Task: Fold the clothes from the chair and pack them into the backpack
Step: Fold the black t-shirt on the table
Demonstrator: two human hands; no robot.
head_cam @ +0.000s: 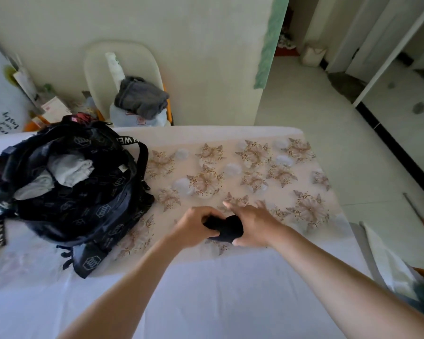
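A small black garment (227, 227) lies bunched on the bed's floral sheet (255, 167). My left hand (194, 226) grips its left end with curled fingers. My right hand (252, 225) presses on its right side, fingers spread and thumb tucked under it. The black backpack (83, 192) with white logos stands open on the bed to the left, with grey and white folded clothes (69, 171) showing inside. Beyond the bed, a dark grey garment (142, 96) lies heaped on the cream chair (96, 69).
A light blue item (118, 116) sits under the grey garment on the chair. Boxes and clutter (52, 108) stand by the wall at the left. Tiled floor (304, 106) and a doorway lie to the right. A white cloth (387, 260) hangs off the bed's right edge.
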